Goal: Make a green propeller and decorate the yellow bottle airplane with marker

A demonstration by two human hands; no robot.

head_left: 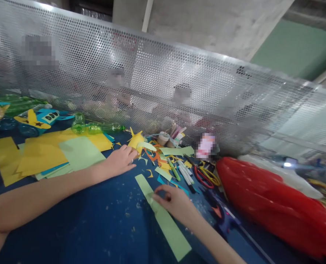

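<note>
Pale green strip point(170, 231) lying on blue surface point(108, 223), slanting beneath right hand point(174, 203); right hand curling, fingertips touching strip near its upper end, grip unclear. Left hand point(121, 160) resting part-open, fingers reaching beside yellow paper figure point(136, 142), hold uncertain. Markers point(185, 172) lying beyond right hand.

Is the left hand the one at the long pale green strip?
No, the right hand is at the strip, while the left hand is by the yellow paper figure.
</note>
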